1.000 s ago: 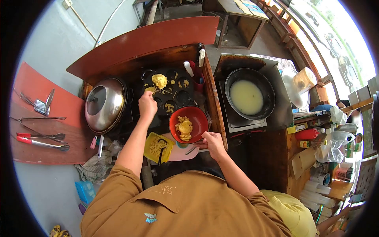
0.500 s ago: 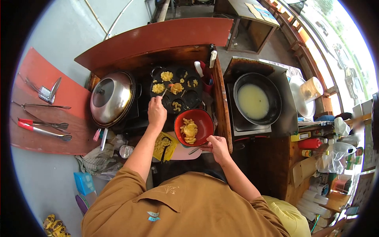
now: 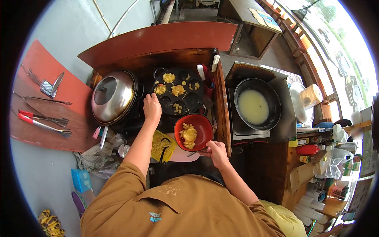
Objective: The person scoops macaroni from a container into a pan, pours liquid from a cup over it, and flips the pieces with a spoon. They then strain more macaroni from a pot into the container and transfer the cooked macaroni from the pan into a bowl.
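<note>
My left hand (image 3: 152, 107) is closed at the left edge of the black molded pan (image 3: 185, 102), beside a batter-filled hollow; what its fingers pinch is too small to make out. Yellow pieces (image 3: 178, 90) sit in several of the pan's round hollows. Just below the pan is a red bowl (image 3: 203, 128) with a black outside, holding yellow curled pieces and a smooth yellow lump (image 3: 189, 134). My right hand (image 3: 216, 153) grips the bowl's lower right rim, with a metal utensil handle (image 3: 192, 153) showing beside the fingers. A yellow container (image 3: 170, 151) of pieces with a black spoon stands left of the bowl.
A lidded wok (image 3: 112, 96) stands left of the pan. At right, a black wok (image 3: 254, 106) holds pale liquid. Tongs (image 3: 45, 123) and a grater lie on the red board at far left. A wooden edge (image 3: 224, 114) runs right of the pan.
My left hand has moved slightly left and up to the pan's left edge, near the left hollow. The bowl has shifted slightly down in view, still held by my right hand.
</note>
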A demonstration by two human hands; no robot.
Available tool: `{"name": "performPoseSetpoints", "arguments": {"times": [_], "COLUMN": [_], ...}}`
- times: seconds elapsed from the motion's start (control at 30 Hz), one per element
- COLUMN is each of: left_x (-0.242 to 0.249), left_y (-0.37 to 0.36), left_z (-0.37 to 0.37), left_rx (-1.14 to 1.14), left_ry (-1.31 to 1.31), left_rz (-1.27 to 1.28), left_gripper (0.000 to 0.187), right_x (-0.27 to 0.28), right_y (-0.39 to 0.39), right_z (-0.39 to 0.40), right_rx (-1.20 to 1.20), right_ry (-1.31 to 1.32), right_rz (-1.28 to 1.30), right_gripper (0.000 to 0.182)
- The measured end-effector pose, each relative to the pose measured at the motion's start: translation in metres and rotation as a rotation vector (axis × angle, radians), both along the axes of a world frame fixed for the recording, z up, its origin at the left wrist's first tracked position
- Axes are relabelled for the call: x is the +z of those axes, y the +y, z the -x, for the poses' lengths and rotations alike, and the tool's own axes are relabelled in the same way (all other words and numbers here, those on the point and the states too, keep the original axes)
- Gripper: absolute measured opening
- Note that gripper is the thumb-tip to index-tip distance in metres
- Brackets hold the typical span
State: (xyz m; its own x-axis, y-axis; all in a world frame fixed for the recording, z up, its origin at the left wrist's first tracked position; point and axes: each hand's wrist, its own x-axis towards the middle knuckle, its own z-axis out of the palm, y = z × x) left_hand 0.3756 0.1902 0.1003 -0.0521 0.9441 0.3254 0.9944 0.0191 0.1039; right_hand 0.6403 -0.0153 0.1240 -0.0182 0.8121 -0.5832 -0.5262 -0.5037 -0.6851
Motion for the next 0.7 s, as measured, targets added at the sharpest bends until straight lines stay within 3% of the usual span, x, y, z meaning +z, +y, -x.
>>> {"name": "performPoseSetpoints", "arguments": {"times": [0.23,0.37,0.57,0.7], "left_x": [0.013,0.016,0.034,0.024], "left_y": [0.01,0.013,0.014,0.014], "left_z": [-0.005,-0.003,-0.001,0.011], "left_rx": [-0.003,-0.023,0.165,0.163], "left_ry": [0.067,0.093,-0.197,-0.256], "left_rz": [0.075,-0.003,0.223,0.222], "left_gripper": [0.012,0.013,0.018,0.015], "right_x": [-0.013,-0.01,-0.01,-0.017], "right_y": [-0.004,-0.005,-0.005,-0.002], "right_z": [-0.001,-0.001,-0.002,-0.003], "right_rx": [-0.003,0.004,0.018,0.049], "right_ry": [0.024,0.035,0.016,0.019], "right_rz": [-0.007,0.001,0.024,0.026], "right_gripper": [0.017,0.018,0.019,0.02]}}
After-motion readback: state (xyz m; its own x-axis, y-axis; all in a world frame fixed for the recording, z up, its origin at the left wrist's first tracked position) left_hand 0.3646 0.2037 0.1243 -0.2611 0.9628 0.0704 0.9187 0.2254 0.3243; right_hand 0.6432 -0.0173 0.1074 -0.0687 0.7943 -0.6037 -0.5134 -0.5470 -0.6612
